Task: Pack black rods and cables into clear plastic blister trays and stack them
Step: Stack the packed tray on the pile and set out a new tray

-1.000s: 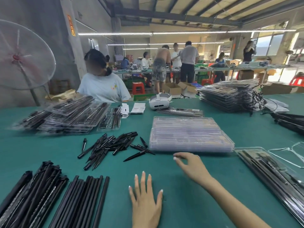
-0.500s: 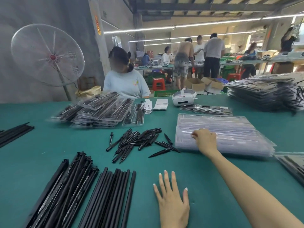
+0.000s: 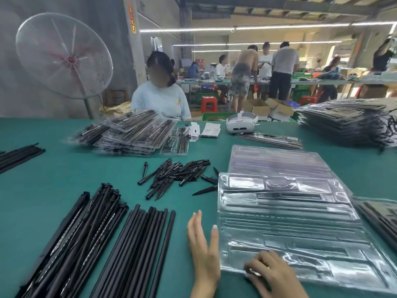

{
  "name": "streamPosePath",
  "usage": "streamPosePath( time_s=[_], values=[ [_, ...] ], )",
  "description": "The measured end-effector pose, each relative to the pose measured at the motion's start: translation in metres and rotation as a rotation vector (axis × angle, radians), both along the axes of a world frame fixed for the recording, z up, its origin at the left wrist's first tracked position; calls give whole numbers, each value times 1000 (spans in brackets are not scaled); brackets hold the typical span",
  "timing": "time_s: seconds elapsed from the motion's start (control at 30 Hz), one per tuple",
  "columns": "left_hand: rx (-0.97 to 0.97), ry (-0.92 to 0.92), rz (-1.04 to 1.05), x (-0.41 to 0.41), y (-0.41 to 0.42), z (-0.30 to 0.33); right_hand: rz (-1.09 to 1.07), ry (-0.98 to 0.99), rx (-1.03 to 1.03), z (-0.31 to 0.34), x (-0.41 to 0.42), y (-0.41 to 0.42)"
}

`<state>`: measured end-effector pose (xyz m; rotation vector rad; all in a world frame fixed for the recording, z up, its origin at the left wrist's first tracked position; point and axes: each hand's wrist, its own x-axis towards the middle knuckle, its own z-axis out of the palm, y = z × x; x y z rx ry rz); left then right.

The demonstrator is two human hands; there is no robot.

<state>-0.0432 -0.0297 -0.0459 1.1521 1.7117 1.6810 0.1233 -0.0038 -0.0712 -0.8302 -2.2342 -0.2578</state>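
Setting down: an empty clear blister tray [image 3: 285,224] lay at lower right of the frame on the green surface [image 3: 53,175], its far edge overlapping the stack of empty trays [image 3: 277,158] behind it.
Right hand: the right hand [image 3: 272,274], at the bottom edge right of centre, had its fingers curled over the near left corner of the tray, apparently pinching it; motion blur hid the exact grip.
Left hand: the left hand [image 3: 204,250] rested flat, fingers straight and together, holding nothing, just beside the tray's left edge.
Rods: long black rods [image 3: 137,250] lay in rows at lower left, with a bundle of corded rods [image 3: 86,229] touching them on the left.
Short pieces: a loose heap of short black pointed pieces [image 3: 178,175] sat at centre, near the tray's far left corner.
Doing it well, as I judged: the tray should lie flat and square, cavities up, clear of the stack, before any rod goes in; the flat hand could steady the edge so the light plastic would not slide.
Risk, as I judged: thin plastic flexes, so a corner grip could twist it.
Packed trays: filled trays sat piled at upper centre left [image 3: 133,134] and upper right [image 3: 348,123].
Writing: a red-and-yellow vertical sign [image 3: 132,19] on the pillar at top centre left carried characters too small to read; white cards [image 3: 211,130] showed print I could not make out.
Brands: none legible, not even on the white headset [image 3: 241,124].
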Motion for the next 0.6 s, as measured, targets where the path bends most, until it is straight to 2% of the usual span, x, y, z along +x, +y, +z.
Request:
streamPosePath(
  time_s=[0.13,0.27,0.33,0.4,0.47,0.6],
  values=[
    [-80,87,-47,1,-9,5,23,0,-35,4,3,-18],
    [-32,444,201,-26,-16,13,107,-86,84,9,3,-19],
    [-152,729,320,-48,-20,15,142,-167,191,10,1,-22],
    [-420,908,327,-65,-25,14,153,-178,226,10,-4,-30],
    [-559,990,302,-73,-32,9,165,-178,229,10,-10,-37],
    [-512,1025,208,-73,-38,6,188,-167,177,14,-9,-41]
  ],
)
